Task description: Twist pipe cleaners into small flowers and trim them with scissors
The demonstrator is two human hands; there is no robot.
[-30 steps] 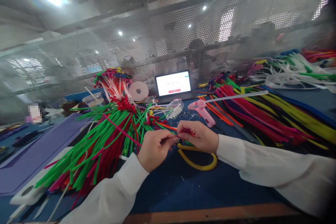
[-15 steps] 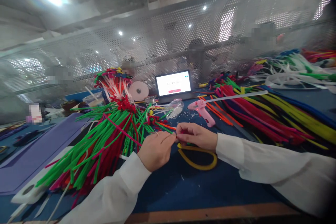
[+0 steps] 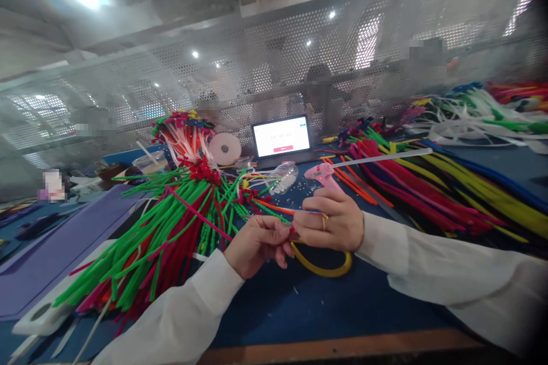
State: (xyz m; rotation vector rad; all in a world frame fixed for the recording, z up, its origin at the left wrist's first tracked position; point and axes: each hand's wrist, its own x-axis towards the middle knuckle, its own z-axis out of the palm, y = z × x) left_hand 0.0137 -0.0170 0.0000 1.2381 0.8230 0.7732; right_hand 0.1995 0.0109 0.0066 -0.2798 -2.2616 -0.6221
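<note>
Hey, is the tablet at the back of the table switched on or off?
On: the tablet screen glows white with a pink bar near its bottom.

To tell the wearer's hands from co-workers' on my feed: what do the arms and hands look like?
Loose white long sleeves cover both arms to the wrist: left sleeve, right sleeve. The left hand and right hand are bare, no gloves. A gold-coloured ring sits on a right-hand finger; none shows on the left.

Left hand [image 3: 257, 245], right hand [image 3: 336, 219] — red piece [image 3: 293, 232]
</note>
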